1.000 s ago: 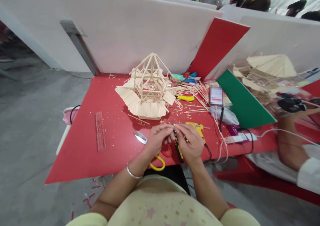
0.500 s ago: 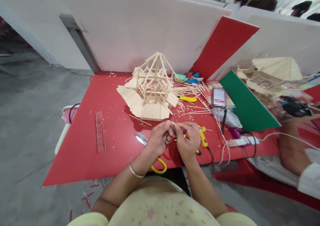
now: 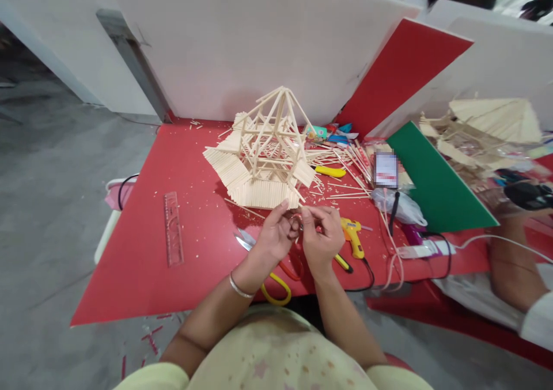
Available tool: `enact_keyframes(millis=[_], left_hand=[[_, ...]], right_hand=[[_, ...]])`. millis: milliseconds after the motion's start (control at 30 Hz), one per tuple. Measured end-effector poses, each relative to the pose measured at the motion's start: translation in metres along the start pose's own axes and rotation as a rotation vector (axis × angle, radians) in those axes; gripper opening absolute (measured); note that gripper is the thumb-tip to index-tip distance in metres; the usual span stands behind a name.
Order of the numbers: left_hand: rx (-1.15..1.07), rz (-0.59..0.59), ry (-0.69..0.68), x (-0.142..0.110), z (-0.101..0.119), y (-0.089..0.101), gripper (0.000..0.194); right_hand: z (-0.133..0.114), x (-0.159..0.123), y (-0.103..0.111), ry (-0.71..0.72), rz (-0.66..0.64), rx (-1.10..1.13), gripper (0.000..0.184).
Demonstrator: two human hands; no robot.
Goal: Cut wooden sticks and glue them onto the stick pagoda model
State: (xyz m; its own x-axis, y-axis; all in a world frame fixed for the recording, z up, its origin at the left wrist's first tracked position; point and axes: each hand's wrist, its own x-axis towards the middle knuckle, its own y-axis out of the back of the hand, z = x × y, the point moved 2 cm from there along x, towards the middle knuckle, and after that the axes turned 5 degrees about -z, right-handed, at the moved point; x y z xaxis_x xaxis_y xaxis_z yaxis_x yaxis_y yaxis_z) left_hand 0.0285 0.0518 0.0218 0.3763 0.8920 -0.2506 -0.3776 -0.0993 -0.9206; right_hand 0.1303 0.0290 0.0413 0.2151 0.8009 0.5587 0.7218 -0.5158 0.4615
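My left hand (image 3: 275,235) is over the front of the table with its fingers curled and its thumb raised. My right hand (image 3: 323,239) faces it, thumb and forefinger pinched together. Whatever is between the fingertips is too small and too hidden to name. Just beyond both hands stands a house-like frame (image 3: 276,131) of thin wooden sticks, with flat stick panels (image 3: 263,194) round its base. Under my hands lie scissors (image 3: 276,291) with yellow and red handles, partly covered by the left hand. A yellow-and-black cutter knife (image 3: 343,263) rests beside my right wrist.
A yellow glue gun (image 3: 355,240) lies to the right, near cables and a white power strip (image 3: 425,249). A clear ruler (image 3: 173,228) is at left. Loose sticks (image 3: 349,194), a phone (image 3: 386,170) and a green board (image 3: 440,182) are further right, near another person's arm (image 3: 512,257).
The view has shifted slightly. My left thumb has lifted away from the right fingertips, and the pale bit seen between them is hidden. The stick frame stands as before.
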Motion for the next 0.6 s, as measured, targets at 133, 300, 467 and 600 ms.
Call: enact_keyframes(millis=[133,300,467,600], left_hand=[[-0.009,0.016,0.009,0.0001,0.0002,0.0020,0.030],[0.003,0.009,0.006,-0.0001,-0.0002,0.0032,0.030],[-0.003,0.021,0.014,0.0003,-0.0018,0.0052,0.029],[-0.042,0.022,0.005,0.0005,-0.0016,0.0036,0.027]], right_hand=[[-0.0018,0.0021,0.0000,-0.009,-0.009,-0.015,0.015],[-0.0028,0.0036,-0.0018,-0.032,-0.003,0.013,0.016],[0.0018,0.0010,-0.0025,0.113,0.048,-0.087,0.011],[0.0018,0.0007,-0.0026,0.231,0.090,-0.172,0.012]])
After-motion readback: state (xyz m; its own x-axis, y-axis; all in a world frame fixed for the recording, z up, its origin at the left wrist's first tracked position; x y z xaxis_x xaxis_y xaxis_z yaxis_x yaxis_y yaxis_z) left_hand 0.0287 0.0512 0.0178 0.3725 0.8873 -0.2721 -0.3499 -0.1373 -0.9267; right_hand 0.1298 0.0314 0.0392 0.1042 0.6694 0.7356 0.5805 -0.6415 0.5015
